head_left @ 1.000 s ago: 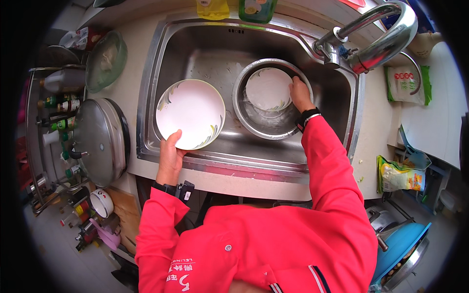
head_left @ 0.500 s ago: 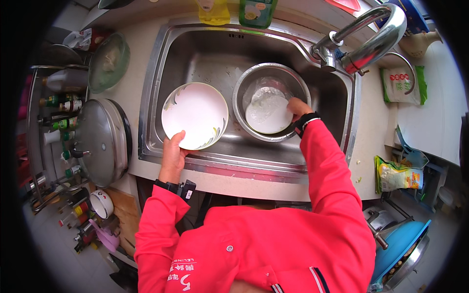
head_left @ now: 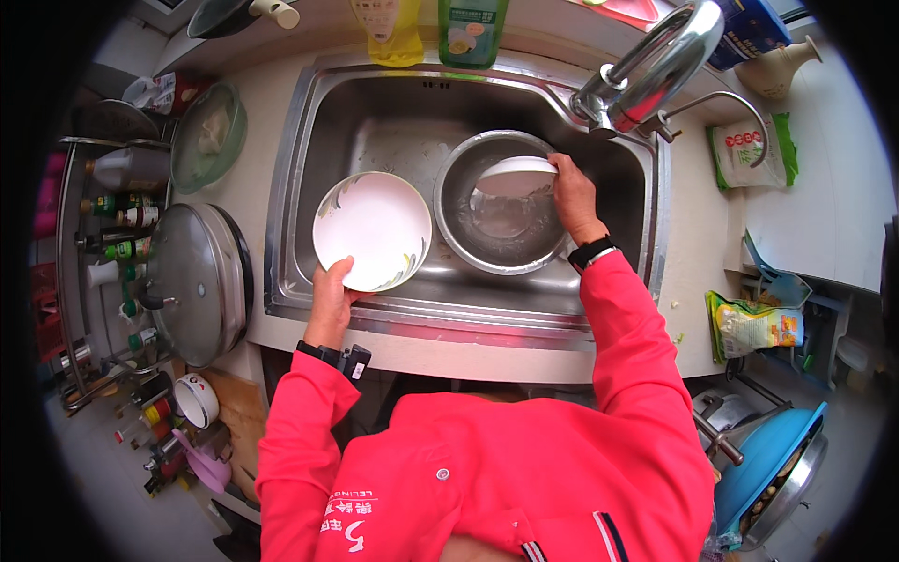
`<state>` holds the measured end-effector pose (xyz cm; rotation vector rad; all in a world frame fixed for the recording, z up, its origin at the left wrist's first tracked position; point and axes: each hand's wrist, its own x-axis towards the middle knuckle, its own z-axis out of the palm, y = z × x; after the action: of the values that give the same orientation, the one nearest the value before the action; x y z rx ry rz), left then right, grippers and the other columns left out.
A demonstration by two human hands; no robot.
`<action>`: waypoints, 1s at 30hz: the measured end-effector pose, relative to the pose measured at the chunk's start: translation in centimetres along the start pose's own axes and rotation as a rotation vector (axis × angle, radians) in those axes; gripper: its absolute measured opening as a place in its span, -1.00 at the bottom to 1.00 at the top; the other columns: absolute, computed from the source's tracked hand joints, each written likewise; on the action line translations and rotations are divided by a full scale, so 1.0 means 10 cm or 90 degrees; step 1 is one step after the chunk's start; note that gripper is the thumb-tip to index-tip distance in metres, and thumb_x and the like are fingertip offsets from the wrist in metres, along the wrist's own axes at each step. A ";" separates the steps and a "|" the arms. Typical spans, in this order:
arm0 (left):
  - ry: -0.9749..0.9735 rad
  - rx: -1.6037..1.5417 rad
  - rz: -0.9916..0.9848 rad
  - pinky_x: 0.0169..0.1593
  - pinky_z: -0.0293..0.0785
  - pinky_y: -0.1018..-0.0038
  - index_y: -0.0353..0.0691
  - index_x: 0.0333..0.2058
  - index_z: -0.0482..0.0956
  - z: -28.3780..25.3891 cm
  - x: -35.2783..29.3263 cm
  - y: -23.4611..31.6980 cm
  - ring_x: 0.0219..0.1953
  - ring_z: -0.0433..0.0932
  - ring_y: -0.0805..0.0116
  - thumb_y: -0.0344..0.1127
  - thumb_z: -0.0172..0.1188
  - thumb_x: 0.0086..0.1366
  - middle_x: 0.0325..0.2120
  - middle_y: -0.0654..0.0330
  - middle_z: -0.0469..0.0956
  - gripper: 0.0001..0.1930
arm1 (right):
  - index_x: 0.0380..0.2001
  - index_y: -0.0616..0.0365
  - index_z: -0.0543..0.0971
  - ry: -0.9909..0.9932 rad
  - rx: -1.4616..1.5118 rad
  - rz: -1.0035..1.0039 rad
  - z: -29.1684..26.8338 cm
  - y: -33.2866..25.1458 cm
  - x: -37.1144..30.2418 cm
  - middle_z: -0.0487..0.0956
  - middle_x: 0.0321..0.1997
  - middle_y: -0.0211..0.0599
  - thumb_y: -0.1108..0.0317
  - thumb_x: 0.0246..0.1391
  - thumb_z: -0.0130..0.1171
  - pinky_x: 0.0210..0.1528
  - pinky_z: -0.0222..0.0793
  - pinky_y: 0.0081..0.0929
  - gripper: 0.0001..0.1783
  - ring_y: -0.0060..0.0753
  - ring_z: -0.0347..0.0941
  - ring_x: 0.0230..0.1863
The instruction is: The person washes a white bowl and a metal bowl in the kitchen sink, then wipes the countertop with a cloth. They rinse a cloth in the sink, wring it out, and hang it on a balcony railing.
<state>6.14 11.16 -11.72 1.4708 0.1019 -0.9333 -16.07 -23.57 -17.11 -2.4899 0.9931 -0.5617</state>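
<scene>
Two grips: nearest, left hand [head_left: 331, 286] closed on white bowl [head_left: 373, 229], thumb over near rim, at left of sink [head_left: 379, 126]; farther, right hand [head_left: 576, 195] pinching rim of white dish [head_left: 517, 166], tilted inside steel basin [head_left: 456, 223]. Advise firm hold, rims likely slippery, dish clear of basin wall. Hidden: left fingertips beneath bowl. Hard to make out: dish's lower part

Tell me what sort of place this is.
A kitchen, probably a home one: the signs are a metal sink, a patterned bowl in the left hand and a lidded pan off to the left.
</scene>
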 end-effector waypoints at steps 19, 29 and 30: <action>-0.059 0.028 0.086 0.06 0.35 0.41 -0.37 0.11 0.29 0.34 0.02 -0.05 -0.01 0.44 0.31 -0.17 0.15 0.26 -0.03 0.07 0.46 -0.46 | -0.20 0.22 0.44 -0.037 0.391 0.107 -0.75 -1.02 -0.23 0.53 -0.41 -0.26 0.48 0.14 -0.05 -0.27 0.35 -0.57 -0.84 -0.56 0.42 -0.36; -0.025 0.090 0.079 0.10 0.26 0.44 -0.44 0.09 0.31 0.45 -0.14 -0.04 0.01 0.37 0.32 0.09 -0.09 0.36 -0.02 0.03 0.43 -0.37 | -0.12 0.23 0.46 -0.156 0.383 0.099 -0.24 -1.32 -0.23 0.56 -0.30 0.05 0.45 0.05 -0.06 -0.17 0.38 -0.28 -0.70 -0.02 0.52 -0.25; -0.023 0.089 0.076 0.10 0.25 0.44 -0.45 0.09 0.30 0.45 -0.14 -0.04 0.01 0.37 0.32 0.09 -0.09 0.36 -0.02 0.03 0.43 -0.37 | -0.10 0.23 0.45 -0.154 0.381 0.108 -0.22 -1.32 -0.23 0.56 -0.28 0.06 0.45 0.06 -0.06 -0.16 0.38 -0.28 -0.69 -0.03 0.52 -0.23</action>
<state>2.88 8.03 -10.49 1.5710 -0.0784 -0.8832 -11.36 -13.58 -9.16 -1.8713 0.7873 -0.4136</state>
